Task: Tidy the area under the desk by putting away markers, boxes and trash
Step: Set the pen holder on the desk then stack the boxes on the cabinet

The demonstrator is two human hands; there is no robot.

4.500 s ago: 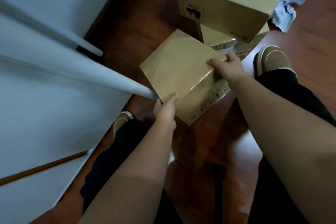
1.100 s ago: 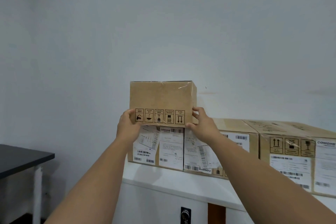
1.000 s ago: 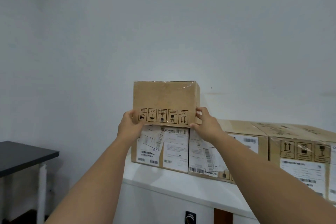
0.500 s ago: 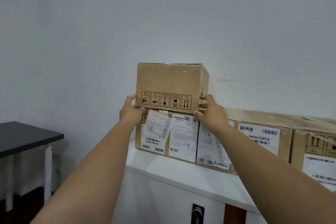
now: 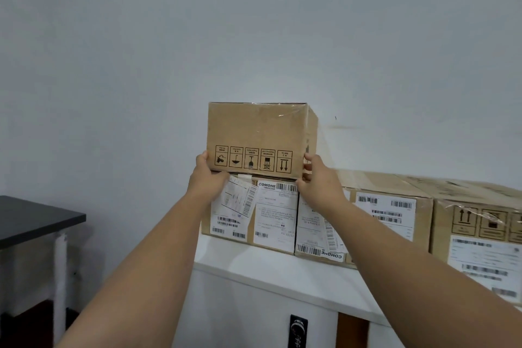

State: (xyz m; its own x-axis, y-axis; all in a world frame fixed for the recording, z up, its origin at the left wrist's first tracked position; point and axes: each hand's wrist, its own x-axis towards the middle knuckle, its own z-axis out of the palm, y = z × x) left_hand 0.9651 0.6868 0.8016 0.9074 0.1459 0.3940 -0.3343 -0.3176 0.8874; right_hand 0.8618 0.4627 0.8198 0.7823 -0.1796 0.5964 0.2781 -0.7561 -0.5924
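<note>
A small brown cardboard box [image 5: 255, 133], taped on top and printed with a row of handling symbols turned upside down, is held at chest height against the white wall. My left hand [image 5: 207, 179] grips its lower left corner and my right hand [image 5: 320, 181] grips its lower right corner. The box's bottom edge rests on or just above a larger labelled carton [image 5: 251, 215] that stands on a white cabinet top [image 5: 271, 268]. Whether the small box bears its full weight on the carton I cannot tell.
More labelled brown cartons [image 5: 392, 206] [image 5: 480, 223] line the cabinet top to the right. A cabinet lock [image 5: 298, 330] shows below. A dark desk [image 5: 31, 220] with a white leg [image 5: 60, 285] stands at the left, dark floor beneath it.
Earlier I gripped the box near the floor under a desk; now it is raised at the cabinet. Over the last second it moved forward and settled over the left carton.
</note>
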